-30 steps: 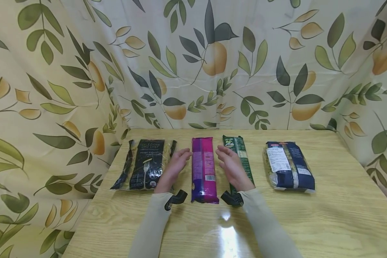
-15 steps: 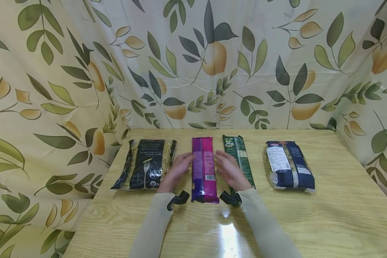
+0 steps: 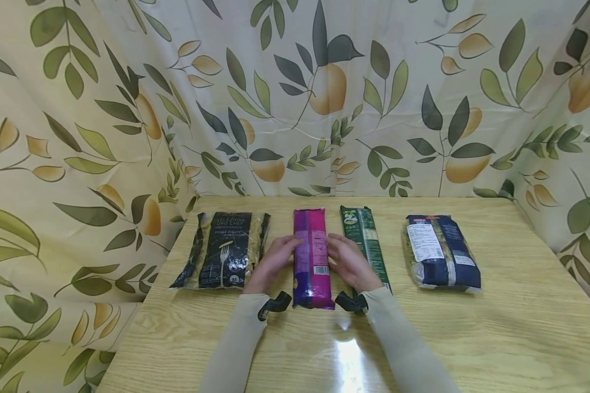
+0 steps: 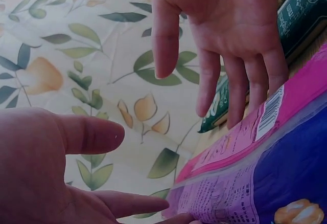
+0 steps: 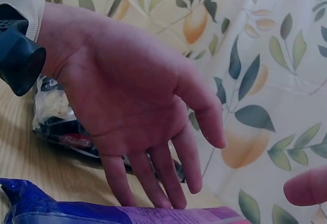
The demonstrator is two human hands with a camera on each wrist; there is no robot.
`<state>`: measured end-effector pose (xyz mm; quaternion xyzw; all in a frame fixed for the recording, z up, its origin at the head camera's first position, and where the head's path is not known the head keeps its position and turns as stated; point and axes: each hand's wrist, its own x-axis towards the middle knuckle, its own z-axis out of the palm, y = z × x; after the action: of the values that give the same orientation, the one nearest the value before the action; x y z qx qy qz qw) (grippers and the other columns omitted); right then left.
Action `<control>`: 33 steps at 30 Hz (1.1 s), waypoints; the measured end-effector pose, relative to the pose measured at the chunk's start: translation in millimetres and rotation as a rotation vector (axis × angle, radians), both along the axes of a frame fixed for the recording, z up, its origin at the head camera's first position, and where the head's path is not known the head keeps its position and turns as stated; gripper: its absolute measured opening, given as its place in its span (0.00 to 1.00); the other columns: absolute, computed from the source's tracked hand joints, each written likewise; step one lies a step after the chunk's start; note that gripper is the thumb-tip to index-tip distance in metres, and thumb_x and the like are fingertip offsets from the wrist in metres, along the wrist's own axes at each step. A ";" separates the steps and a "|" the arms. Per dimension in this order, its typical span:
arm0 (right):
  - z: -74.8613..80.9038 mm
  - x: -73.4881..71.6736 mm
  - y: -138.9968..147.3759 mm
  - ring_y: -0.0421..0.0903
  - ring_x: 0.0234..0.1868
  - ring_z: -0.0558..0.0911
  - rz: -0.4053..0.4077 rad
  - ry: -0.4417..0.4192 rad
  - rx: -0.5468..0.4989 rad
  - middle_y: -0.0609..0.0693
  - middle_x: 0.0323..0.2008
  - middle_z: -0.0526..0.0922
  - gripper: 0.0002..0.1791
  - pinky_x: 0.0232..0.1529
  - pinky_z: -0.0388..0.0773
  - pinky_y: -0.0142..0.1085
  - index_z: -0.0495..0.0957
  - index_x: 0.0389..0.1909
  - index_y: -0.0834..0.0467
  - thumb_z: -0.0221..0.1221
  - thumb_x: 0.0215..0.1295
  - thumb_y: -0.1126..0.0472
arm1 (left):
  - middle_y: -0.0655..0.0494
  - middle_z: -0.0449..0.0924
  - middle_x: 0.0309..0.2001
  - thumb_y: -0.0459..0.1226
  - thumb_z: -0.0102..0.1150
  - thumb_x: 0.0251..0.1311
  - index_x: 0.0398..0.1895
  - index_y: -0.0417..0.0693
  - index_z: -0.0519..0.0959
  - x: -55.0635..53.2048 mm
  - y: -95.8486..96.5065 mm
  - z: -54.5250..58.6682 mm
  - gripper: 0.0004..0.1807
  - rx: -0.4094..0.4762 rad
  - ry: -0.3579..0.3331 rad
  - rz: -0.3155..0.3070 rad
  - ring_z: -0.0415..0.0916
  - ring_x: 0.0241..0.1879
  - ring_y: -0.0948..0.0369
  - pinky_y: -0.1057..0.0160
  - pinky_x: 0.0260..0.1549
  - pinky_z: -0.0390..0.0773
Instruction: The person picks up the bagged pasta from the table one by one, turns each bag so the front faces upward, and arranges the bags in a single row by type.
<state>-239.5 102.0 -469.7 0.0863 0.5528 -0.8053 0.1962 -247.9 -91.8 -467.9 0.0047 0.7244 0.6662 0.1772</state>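
Observation:
A long pink and purple packet [image 3: 311,259] lies on the table between my two hands. My left hand [image 3: 272,262] is at its left side, with relaxed fingers and fingertips right at the edge. On the other side my right hand [image 3: 351,262] has its fingertips by the right edge and overlaps a long green packet [image 3: 366,234]. In the left wrist view the right hand [image 4: 230,29] hangs with extended fingers near the pink packet's [image 4: 240,157] barcode side. The right wrist view shows the left hand [image 5: 127,91] with fingers pointing down behind the packet [image 5: 122,213].
A black bag of penne pasta [image 3: 231,248] lies left of my left hand. Farther right is a dark blue pasta bag [image 3: 440,251] with a white label. A patterned curtain [image 3: 334,98] stands behind the wooden table [image 3: 496,338].
Both hands have lowered and come closer to the pink packet from either side. The packets themselves have not moved.

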 end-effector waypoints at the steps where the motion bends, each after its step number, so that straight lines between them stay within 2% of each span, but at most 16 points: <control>1: -0.7 -0.1 0.4 0.58 0.79 0.59 0.001 -0.001 -0.009 0.64 0.79 0.57 0.35 0.80 0.57 0.53 0.42 0.82 0.64 0.43 0.83 0.58 | 0.36 0.72 0.70 0.42 0.47 0.77 0.73 0.32 0.67 -0.5 0.4 -0.6 0.30 0.004 -0.004 -0.001 0.68 0.71 0.43 0.40 0.73 0.67; 3: -2.1 -0.3 1.5 0.58 0.80 0.58 0.005 -0.004 -0.025 0.64 0.80 0.55 0.35 0.80 0.57 0.53 0.42 0.82 0.64 0.43 0.83 0.58 | 0.37 0.71 0.72 0.43 0.48 0.76 0.74 0.32 0.66 -0.7 1.1 -1.9 0.31 0.000 -0.010 -0.001 0.68 0.72 0.43 0.40 0.73 0.67; 9: -2.7 0.0 4.7 0.59 0.82 0.51 0.010 -0.015 -0.082 0.64 0.84 0.41 0.38 0.82 0.53 0.52 0.37 0.83 0.64 0.43 0.83 0.57 | 0.38 0.67 0.75 0.45 0.49 0.76 0.76 0.33 0.63 -1.1 3.1 -3.0 0.33 -0.008 -0.033 -0.001 0.64 0.75 0.44 0.39 0.75 0.64; 12: -1.5 0.2 4.9 0.60 0.82 0.51 0.017 -0.015 -0.094 0.66 0.83 0.38 0.38 0.82 0.53 0.53 0.36 0.83 0.64 0.43 0.83 0.57 | 0.38 0.68 0.74 0.45 0.48 0.76 0.76 0.33 0.63 -1.1 3.5 -2.7 0.33 -0.013 -0.030 -0.001 0.64 0.75 0.43 0.39 0.74 0.65; 20: -4.0 -1.0 7.6 0.61 0.80 0.58 0.046 -0.027 -0.097 0.69 0.81 0.48 0.34 0.82 0.56 0.52 0.46 0.81 0.66 0.43 0.83 0.57 | 0.36 0.70 0.72 0.44 0.47 0.77 0.75 0.32 0.65 -0.4 2.9 -2.5 0.32 -0.005 -0.017 -0.014 0.68 0.72 0.43 0.40 0.74 0.66; 23: -5.5 -2.2 9.3 0.58 0.80 0.58 0.076 -0.040 -0.117 0.66 0.82 0.51 0.34 0.81 0.57 0.50 0.45 0.82 0.63 0.41 0.84 0.56 | 0.36 0.72 0.71 0.44 0.47 0.77 0.75 0.32 0.66 0.7 3.4 -2.0 0.31 -0.014 -0.016 -0.018 0.71 0.70 0.44 0.40 0.73 0.67; 29: -5.1 -4.1 11.6 0.48 0.66 0.70 0.112 -0.075 -0.111 0.61 0.74 0.64 0.32 0.67 0.70 0.38 0.47 0.83 0.59 0.39 0.84 0.54 | 0.36 0.73 0.69 0.42 0.46 0.78 0.74 0.31 0.67 1.8 5.8 -1.6 0.29 -0.042 -0.012 -0.025 0.73 0.68 0.44 0.42 0.72 0.70; 33: -3.0 -5.5 12.6 0.47 0.65 0.70 0.128 -0.081 -0.131 0.60 0.73 0.64 0.32 0.62 0.72 0.35 0.47 0.82 0.61 0.38 0.85 0.53 | 0.35 0.69 0.72 0.42 0.45 0.78 0.74 0.30 0.64 1.9 7.2 -1.7 0.30 -0.027 -0.015 -0.039 0.70 0.71 0.43 0.41 0.72 0.69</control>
<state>-245.0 114.6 -472.7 0.0701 0.4949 -0.8214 0.2747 -246.1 -84.6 -469.6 0.0115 0.7318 0.6528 0.1955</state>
